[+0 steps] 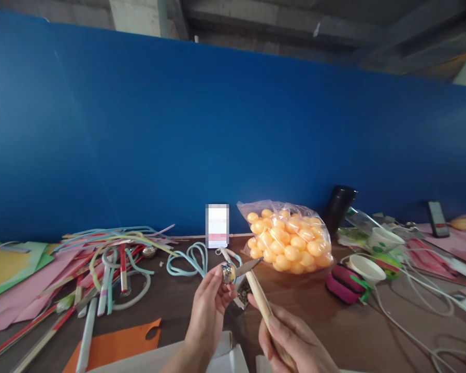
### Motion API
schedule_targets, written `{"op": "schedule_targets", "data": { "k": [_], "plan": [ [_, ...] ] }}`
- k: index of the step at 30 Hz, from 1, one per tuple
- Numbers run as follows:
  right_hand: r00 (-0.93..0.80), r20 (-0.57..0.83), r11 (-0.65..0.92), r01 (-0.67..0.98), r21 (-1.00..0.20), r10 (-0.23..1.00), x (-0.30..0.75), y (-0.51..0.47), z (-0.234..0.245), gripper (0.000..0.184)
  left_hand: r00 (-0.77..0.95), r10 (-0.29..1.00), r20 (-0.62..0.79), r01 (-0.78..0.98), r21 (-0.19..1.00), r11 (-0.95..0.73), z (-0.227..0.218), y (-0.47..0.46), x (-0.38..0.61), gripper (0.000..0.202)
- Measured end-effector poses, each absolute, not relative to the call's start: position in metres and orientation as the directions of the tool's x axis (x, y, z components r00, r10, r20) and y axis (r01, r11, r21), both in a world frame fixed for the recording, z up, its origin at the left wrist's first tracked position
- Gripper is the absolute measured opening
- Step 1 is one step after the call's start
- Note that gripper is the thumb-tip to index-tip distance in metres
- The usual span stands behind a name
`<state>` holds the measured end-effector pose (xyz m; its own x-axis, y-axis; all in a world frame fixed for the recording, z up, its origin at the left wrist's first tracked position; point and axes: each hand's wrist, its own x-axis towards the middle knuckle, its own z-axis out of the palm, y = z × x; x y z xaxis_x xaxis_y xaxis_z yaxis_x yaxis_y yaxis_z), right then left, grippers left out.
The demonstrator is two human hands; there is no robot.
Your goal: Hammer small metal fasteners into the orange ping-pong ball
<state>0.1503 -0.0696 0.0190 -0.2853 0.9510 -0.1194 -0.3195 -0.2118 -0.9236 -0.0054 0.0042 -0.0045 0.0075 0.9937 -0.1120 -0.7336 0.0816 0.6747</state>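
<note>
My left hand [213, 295] is closed on a small shiny silver ball [228, 273], pinched at the fingertips near the middle of the view. A grey pointed piece [249, 267], like a blade, sticks out to the right of the ball; I cannot tell what it belongs to. Its tip is close to the upper end of a pale wooden stick [259, 295], which slants up and leftward. My right hand [287, 336] wraps round the lower part of that stick. Behind the hands lies a small open box of dark bits [243, 295], partly hidden.
A clear bag of orange balls [287, 241] stands behind my right hand. Blue cord [188, 260] and a blurred white screen [217, 226] are behind my left. Coloured strips and paper [58, 269] crowd the left; paper cups [367, 268], a pink pouch [345, 284] and cables sit right.
</note>
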Motion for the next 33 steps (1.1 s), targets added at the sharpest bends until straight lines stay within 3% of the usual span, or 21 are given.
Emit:
{"op": "schedule_targets", "data": {
  "k": [4,10,23,33],
  "plan": [
    [-0.301,-0.043,-0.126,-0.26,-0.957,0.953,0.147,-0.07,0.018,0.051,0.013,0.994,-0.109,-0.712,0.697,0.086,-0.002,0.003,-0.005,0.03],
    [-0.409,-0.088,-0.146,-0.113,-0.983,0.908,0.153,-0.065,0.012,0.044,0.015,0.991,-0.131,-0.699,0.707,0.105,0.0,0.001,-0.003,0.028],
    [-0.394,-0.111,-0.149,-0.068,-0.986,0.913,0.155,-0.063,0.009,0.044,0.002,0.99,-0.144,-0.685,0.721,0.106,0.001,0.001,-0.003,0.028],
    [-0.287,-0.086,-0.119,-0.097,-0.988,0.954,0.15,-0.059,0.003,0.066,-0.033,0.988,-0.151,-0.672,0.735,0.09,-0.002,0.004,-0.001,0.03]
  ]
}}
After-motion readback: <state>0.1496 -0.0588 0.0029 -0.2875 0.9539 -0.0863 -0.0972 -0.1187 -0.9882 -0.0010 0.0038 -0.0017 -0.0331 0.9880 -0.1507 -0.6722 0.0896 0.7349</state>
